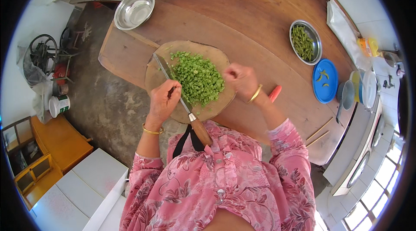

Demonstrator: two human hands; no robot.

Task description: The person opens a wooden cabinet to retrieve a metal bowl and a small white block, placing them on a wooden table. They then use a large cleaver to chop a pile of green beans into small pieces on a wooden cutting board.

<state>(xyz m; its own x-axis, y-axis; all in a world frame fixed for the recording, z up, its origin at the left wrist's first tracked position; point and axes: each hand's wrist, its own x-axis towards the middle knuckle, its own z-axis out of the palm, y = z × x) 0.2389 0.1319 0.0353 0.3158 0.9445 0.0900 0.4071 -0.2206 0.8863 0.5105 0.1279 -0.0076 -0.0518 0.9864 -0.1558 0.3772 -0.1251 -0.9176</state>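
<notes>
A heap of finely chopped green vegetable [200, 80] covers the middle of a round wooden chopping board [159, 76]. Along the heap's left side lies a kitchen knife [186, 103], its wooden handle sticking out past the board's near edge towards my body. My left hand [165, 99], fingers curled in, is over the middle of the blade; whether it grips the blade is hidden. Beyond the heap's right side is my right hand [241, 80], slightly blurred, over the board's right edge. Its fingers are drawn together and nothing shows in them.
The board is on a wooden table [260, 42]. At the far left stands a steel bowl [134, 10]; at right are a bowl of green pods [304, 44], a blue plate [325, 88], a ladle [345, 96] and two sticks [320, 130]. A red object [275, 93] lies by my right wrist.
</notes>
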